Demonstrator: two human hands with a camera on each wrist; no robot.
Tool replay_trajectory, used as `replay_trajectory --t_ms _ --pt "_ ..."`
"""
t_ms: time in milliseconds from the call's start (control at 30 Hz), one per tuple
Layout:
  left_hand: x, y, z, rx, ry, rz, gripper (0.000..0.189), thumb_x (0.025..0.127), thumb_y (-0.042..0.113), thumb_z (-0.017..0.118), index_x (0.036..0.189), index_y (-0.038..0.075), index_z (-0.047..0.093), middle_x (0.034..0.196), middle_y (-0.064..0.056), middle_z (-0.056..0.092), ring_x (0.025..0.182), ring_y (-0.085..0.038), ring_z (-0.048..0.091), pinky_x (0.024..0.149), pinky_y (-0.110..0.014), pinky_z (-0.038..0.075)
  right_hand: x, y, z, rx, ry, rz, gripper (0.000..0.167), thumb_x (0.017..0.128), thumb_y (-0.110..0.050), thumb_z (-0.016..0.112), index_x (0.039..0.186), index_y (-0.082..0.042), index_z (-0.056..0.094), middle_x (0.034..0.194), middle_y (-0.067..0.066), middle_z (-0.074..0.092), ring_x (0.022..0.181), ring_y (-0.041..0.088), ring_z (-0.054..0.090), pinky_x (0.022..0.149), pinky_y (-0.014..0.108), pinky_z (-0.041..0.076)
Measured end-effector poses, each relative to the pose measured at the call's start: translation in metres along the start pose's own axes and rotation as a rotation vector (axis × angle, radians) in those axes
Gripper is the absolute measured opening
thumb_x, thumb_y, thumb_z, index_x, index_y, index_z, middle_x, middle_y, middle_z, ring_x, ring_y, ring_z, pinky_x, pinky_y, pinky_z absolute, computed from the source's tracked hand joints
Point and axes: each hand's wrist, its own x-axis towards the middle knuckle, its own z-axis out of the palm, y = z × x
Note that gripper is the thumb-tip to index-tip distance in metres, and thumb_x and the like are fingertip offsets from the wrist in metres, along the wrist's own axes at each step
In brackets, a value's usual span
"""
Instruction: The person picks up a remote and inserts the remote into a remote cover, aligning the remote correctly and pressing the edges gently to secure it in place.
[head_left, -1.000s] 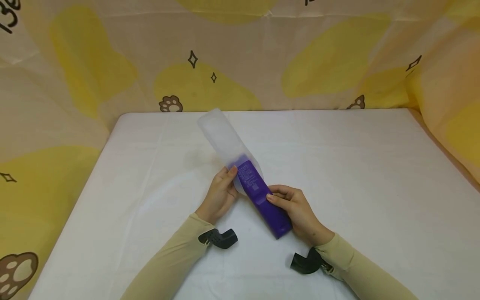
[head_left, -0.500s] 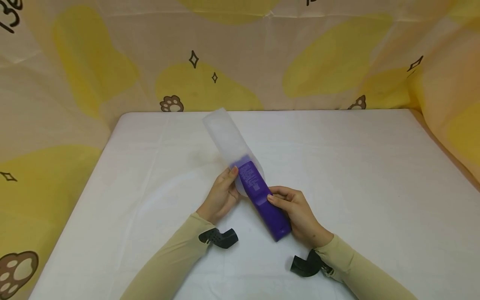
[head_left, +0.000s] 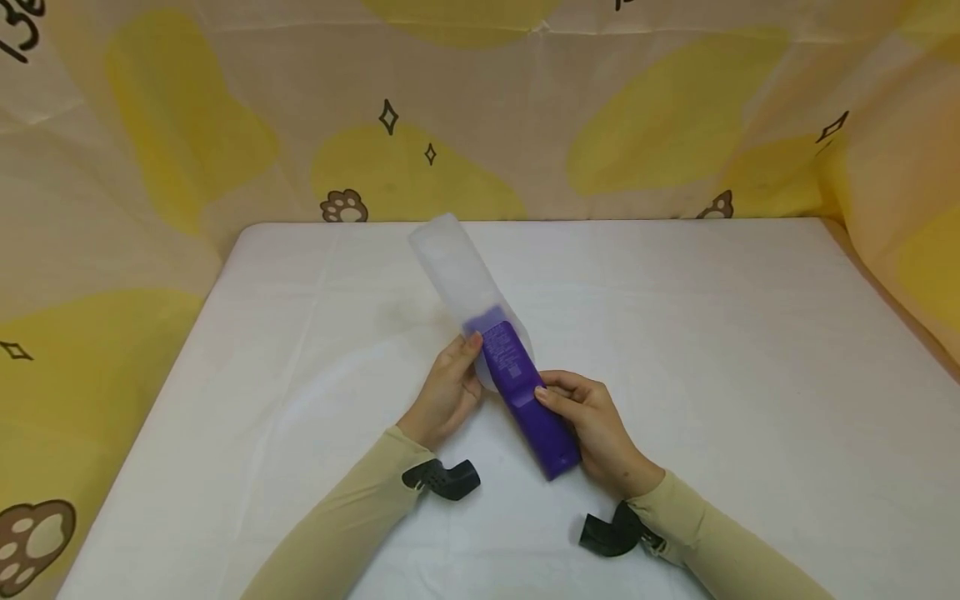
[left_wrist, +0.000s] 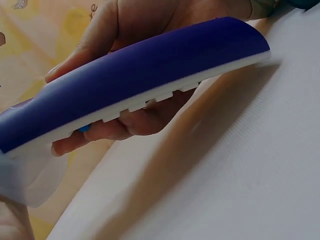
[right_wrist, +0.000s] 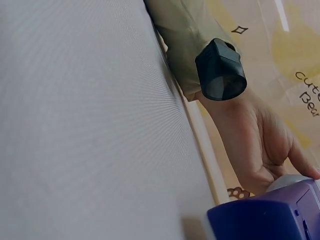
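Note:
A purple remote control (head_left: 536, 417) slants between the hands, its back with small printed text facing up. Its far end lies inside a frosted translucent cover (head_left: 456, 267) that reaches toward the table's back edge. The left hand (head_left: 442, 396) grips the cover around its near end, thumb on top by the remote. On the remote's right side, the right hand (head_left: 600, 429) pinches the body between thumb and fingers. From the left wrist view, the remote's white underside shows raised buttons (left_wrist: 162, 95), with the right hand's fingers beneath. The left hand's fingers are mostly hidden under the cover.
A white cloth covers the table (head_left: 712, 350). Patterned yellow fabric (head_left: 480, 100) hangs behind and at the sides. Black wrist mounts (head_left: 446, 479) sit on both sleeved forearms, close above the table.
The cover and the left hand have shifted slightly to the right. The remote's near end has moved a little left, and the right hand keeps its grip almost in place.

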Motion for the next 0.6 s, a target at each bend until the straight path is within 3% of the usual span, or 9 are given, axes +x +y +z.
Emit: replay_trajectory --t_ms 267,467,600 --pt "0.002 0.007 -0.001 0.078 -0.038 0.001 0.05 0.101 0.014 0.043 0.14 -0.011 0.024 0.123 -0.004 0.05 0.114 -0.012 0.049 0.101 -0.028 0.038 0.001 0.001 0.0 -0.007 -0.009 -0.009 0.023 0.091 -0.006 0.059 0.11 0.006 0.06 0.087 0.0 0.07 0.08 0.012 0.064 0.069 0.025 0.053" --pt "0.004 0.015 -0.007 0.262 -0.02 -0.036 0.046 0.099 0.011 0.044 0.14 -0.006 0.031 0.121 -0.008 0.056 0.106 -0.015 0.058 0.095 -0.033 0.046 0.001 0.002 -0.002 -0.011 -0.01 -0.013 0.023 0.091 -0.005 0.059 0.111 0.006 0.06 0.087 -0.001 0.07 0.08 0.011 0.064 0.069 0.025 0.053" --pt "0.004 0.022 -0.009 0.362 0.005 -0.02 0.045 0.098 0.008 0.046 0.139 -0.006 0.034 0.121 -0.014 0.057 0.099 -0.015 0.061 0.091 -0.034 0.048 0.002 0.003 -0.002 -0.022 -0.007 -0.015 0.026 0.091 -0.004 0.059 0.113 0.008 0.058 0.087 -0.001 0.07 0.08 0.012 0.064 0.069 0.026 0.053"
